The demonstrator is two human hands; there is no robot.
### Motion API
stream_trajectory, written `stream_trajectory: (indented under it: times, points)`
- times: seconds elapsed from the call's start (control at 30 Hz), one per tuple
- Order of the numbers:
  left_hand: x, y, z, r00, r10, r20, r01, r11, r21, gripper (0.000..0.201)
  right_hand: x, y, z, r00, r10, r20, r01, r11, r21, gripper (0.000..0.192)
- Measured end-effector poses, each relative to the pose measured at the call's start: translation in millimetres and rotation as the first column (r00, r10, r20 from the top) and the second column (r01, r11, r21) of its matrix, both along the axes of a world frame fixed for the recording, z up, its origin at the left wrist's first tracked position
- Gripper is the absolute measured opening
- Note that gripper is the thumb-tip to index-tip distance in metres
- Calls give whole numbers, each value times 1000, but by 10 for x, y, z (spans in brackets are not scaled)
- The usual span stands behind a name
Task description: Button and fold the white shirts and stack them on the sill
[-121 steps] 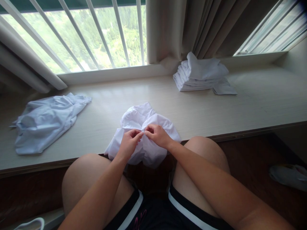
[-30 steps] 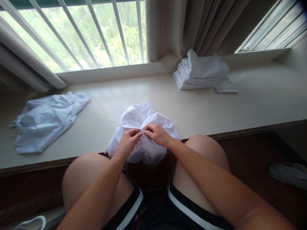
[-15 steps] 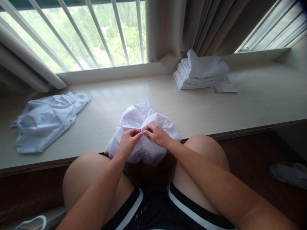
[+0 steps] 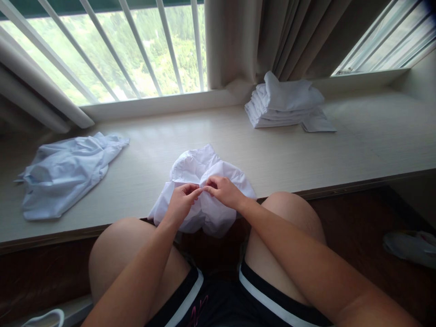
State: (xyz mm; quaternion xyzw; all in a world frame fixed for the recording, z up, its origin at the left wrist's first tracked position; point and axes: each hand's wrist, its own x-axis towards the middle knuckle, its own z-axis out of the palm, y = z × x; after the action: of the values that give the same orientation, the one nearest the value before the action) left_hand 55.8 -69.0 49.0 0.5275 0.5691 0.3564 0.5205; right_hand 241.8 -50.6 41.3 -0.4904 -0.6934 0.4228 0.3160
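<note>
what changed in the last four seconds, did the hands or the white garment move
Nothing visibly changed. The left hand and right hand still pinch the same spot on the white garment at the ledge edge. The crumpled light blue garment and folded white stack lie as before.

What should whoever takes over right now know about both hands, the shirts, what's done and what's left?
Left hand and right hand: fingertips pinch the front of the white shirt, bunched at the ledge edge.
Done: folded stack by the curtain.
Left: the shirt in hand is not folded; the crumpled pale blue shirt lies untouched at far left.
</note>
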Motion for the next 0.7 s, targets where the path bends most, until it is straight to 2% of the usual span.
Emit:
stream_trajectory:
  times: [0.23,0.43,0.57,0.63,0.7]
  points:
    - [-9,0,-10,997,-72,-5,72,997,-10,34,1,0,-16,1000,24,-1,-24,1000,-16,14]
    - [-5,-2,-73,997,-77,-22,77,997,-1,36,4,-10,-72,998,40,46,-41,999,10,9]
    - [-22,17,-66,986,-155,-69,153,988,-32,33,12,-16,-57,993,58,107,-62,998,32,7]
    - [-32,25,-24,981,-165,-99,161,986,-45,34,11,-4,-9,995,9,100,-18,996,90,11]
    - [-49,30,30,979,-158,-129,152,987,-55,36,8,18,44,993,-95,68,81,980,184,12]
